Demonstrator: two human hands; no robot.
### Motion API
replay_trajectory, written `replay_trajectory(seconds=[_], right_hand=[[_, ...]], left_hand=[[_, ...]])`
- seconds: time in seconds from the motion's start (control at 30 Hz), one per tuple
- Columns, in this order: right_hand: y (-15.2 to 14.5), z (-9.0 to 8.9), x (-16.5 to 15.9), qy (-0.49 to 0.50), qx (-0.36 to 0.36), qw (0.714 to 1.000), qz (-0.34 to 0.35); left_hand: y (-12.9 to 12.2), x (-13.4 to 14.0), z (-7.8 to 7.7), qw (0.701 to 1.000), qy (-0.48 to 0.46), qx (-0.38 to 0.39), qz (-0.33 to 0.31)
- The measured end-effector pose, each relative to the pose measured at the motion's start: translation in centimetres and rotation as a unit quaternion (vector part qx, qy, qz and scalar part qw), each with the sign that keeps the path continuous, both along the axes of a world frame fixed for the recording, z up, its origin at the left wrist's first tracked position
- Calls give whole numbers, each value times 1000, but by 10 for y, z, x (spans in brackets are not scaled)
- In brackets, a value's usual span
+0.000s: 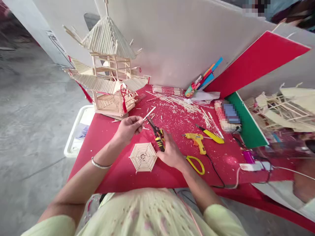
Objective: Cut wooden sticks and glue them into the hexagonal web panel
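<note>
My left hand pinches a thin pale wooden stick that points up and to the right. Wrapped around the black and yellow handles of a pair of pliers is my right hand. The jaws of the pliers meet the stick close to my left fingertips; whether they are clamped on it I cannot tell. Flat on the red table below the pliers lies a hexagonal panel made of sticks laid in rings.
A stick-built pagoda stands at the back left. Loose sticks and scraps lie across the back. To the right are a yellow glue gun, a yellow cutter, yellow-handled scissors, a power strip and a green board.
</note>
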State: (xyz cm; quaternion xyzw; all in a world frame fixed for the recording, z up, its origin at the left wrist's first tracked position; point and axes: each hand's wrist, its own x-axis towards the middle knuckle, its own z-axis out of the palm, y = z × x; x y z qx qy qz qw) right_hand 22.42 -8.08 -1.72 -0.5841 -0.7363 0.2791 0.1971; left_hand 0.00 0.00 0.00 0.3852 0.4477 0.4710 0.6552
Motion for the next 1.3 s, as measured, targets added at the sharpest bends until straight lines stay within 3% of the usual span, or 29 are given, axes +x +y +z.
replay_trajectory(seconds=[0.2, 0.47, 0.8, 0.9, 1.1, 1.3], right_hand=[[8, 4, -7, -31, 37, 999, 15], [13, 10, -9, -62, 52, 996, 29], [10, 1, -9, -6, 81, 997, -7], [9, 2, -12, -1, 89, 996, -18], [5, 3, -23, 6, 104, 994, -25], [4, 5, -18, -24, 118, 993, -13]], left_hand=[[-5, 7, -2, 998, 24, 58, -11], [-8, 6, -6, 997, 34, 66, 4], [-14, 4, 0, 992, 25, 113, -46], [-18, 9, 0, 993, -41, 96, -53], [-26, 22, 3, 992, -121, -4, 17], [-26, 22, 9, 985, -161, -56, -15]])
